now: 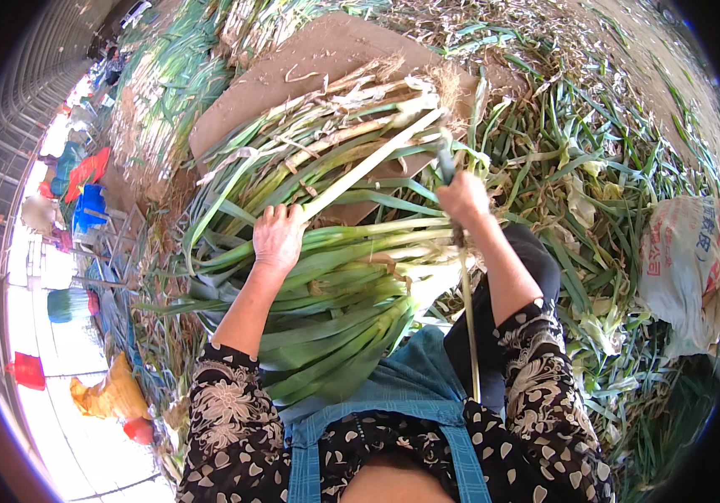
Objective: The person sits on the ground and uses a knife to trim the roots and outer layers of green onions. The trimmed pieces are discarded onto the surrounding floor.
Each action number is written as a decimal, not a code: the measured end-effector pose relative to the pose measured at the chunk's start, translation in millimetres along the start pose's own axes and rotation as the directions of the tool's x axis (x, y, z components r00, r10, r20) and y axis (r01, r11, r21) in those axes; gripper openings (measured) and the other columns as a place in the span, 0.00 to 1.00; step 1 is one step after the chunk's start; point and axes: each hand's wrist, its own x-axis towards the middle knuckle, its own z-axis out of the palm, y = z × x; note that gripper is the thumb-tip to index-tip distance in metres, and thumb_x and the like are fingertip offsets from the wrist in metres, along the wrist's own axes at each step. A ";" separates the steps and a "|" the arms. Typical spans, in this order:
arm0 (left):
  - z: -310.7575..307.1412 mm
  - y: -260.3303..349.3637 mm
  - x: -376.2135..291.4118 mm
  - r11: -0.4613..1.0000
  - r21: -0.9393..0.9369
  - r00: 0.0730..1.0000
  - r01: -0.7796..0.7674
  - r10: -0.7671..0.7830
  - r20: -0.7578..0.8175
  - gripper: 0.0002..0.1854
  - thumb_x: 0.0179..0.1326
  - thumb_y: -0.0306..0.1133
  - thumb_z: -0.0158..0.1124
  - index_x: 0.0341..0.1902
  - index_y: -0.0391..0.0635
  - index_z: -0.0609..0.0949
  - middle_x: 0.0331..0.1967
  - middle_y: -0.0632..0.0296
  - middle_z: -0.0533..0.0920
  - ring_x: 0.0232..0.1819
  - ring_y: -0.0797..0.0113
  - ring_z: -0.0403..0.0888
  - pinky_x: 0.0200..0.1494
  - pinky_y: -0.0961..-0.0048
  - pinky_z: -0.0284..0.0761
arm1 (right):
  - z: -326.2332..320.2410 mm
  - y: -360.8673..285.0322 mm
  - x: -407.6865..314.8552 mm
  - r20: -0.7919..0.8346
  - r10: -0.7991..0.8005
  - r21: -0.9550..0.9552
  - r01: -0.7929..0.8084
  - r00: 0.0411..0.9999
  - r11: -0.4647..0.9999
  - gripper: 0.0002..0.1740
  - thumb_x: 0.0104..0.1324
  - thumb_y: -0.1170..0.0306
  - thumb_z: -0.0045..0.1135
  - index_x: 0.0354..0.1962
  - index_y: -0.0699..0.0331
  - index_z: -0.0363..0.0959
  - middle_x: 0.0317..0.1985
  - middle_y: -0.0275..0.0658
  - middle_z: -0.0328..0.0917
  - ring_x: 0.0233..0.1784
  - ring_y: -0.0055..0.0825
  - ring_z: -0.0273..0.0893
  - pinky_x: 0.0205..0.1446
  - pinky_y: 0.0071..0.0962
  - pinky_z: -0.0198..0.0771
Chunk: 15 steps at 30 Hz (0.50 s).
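My left hand (277,237) is closed around the green part of a long leek or large green onion (366,166), whose pale stem slants up to the right. My right hand (465,198) grips a tool (445,157) with a dark and metallic part near the stem's root end; motion blur hides its exact kind. Beyond my hands lies a pile of untrimmed stalks (347,119) with dry leaves and hairy roots. Nearer to me, pale stalks with green leaves (347,327) are gathered over my lap. A thin stick or stalk (469,327) runs down below my right wrist.
A brown board or sheet (328,50) lies under the far pile. Heaps of cut leaves (580,188) spread on the right, beside a white woven sack (680,264) bearing writing. More bundled stalks (171,82) lie at the upper left. A yellow cloth or bag (112,390) is at left.
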 end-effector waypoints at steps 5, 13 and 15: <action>-17.0 -7.2 -26.3 0.987 -0.094 0.991 -0.131 0.130 -0.019 0.16 0.52 0.44 0.68 0.37 0.48 0.78 0.32 0.60 0.76 0.38 0.59 0.74 0.40 0.63 0.74 | -13.9 21.2 -40.0 0.286 -0.476 -0.343 0.552 0.832 0.760 0.15 0.50 0.71 0.56 0.30 0.77 0.77 0.28 0.50 0.80 0.31 0.40 0.80 0.38 0.36 0.76; 30.9 -62.5 57.8 0.788 -0.499 0.925 0.360 -0.230 0.303 0.18 0.59 0.47 0.65 0.37 0.42 0.84 0.21 0.47 0.80 0.30 0.53 0.83 0.36 0.55 0.75 | 3.6 22.0 -121.7 0.450 -0.269 0.608 -0.072 0.852 0.790 0.15 0.49 0.71 0.59 0.33 0.72 0.73 0.23 0.37 0.76 0.28 0.25 0.75 0.33 0.26 0.69; 55.0 -71.9 78.5 0.897 -0.332 0.957 0.291 -0.281 0.078 0.27 0.52 0.44 0.71 0.54 0.44 0.78 0.48 0.49 0.81 0.53 0.52 0.78 0.58 0.60 0.72 | 18.9 2.1 -113.7 0.344 -0.144 0.468 -0.037 0.928 0.883 0.14 0.50 0.68 0.61 0.30 0.71 0.72 0.22 0.38 0.74 0.26 0.27 0.72 0.32 0.28 0.67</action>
